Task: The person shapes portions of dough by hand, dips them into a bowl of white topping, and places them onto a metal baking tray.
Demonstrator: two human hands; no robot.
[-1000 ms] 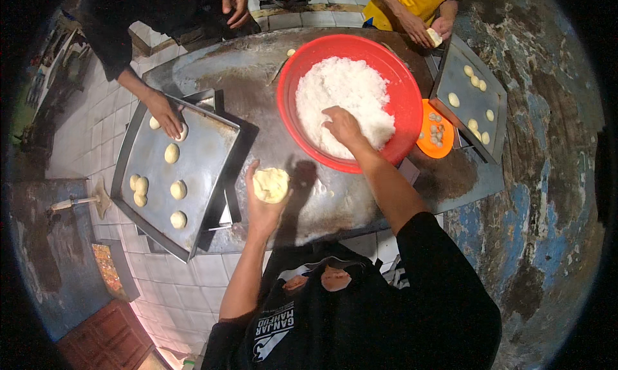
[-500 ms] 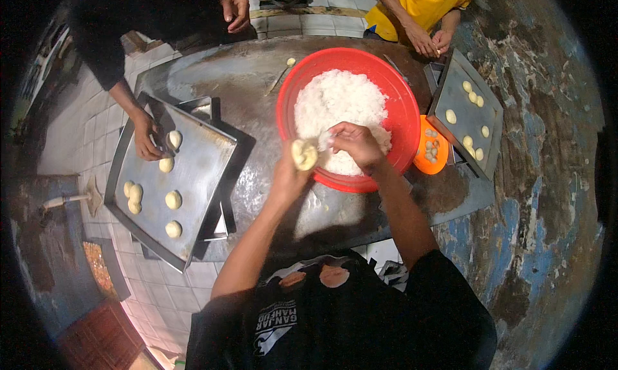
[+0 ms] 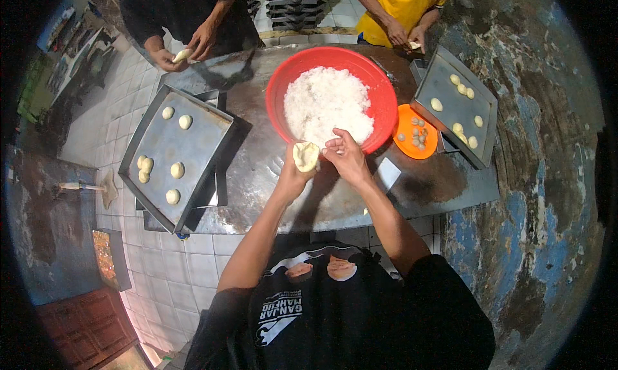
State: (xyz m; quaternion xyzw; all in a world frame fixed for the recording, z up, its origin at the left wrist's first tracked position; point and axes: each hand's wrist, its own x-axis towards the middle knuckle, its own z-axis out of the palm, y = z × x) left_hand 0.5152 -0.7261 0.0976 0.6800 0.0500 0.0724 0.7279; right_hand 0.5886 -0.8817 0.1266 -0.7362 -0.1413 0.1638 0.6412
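My left hand (image 3: 297, 175) is closed around a pale yellow piece of dough (image 3: 306, 156), flattened and cupped, with its hollow facing up. Just right of it, my right hand (image 3: 346, 157) has its fingers loosely apart, thumb close to the dough's edge; I see nothing held in it. Both hands are at the near rim of a large red basin (image 3: 384, 90) heaped with a white, shredded-looking filling (image 3: 331, 99). An orange plate (image 3: 420, 153) with several small greyish balls stands right of the basin.
A metal tray (image 3: 158, 170) with several dough balls lies at left, another tray (image 3: 484, 99) at right. Across the table, one person's hands (image 3: 193, 45) hold dough; a person in yellow (image 3: 405, 32) holds a pale piece. A white flat piece (image 3: 386, 174) lies near my right wrist.
My right hand has come away from the filling side and opened beside the dough, which is now spread more widely. The left person's hand has left the tray and holds dough with the other.
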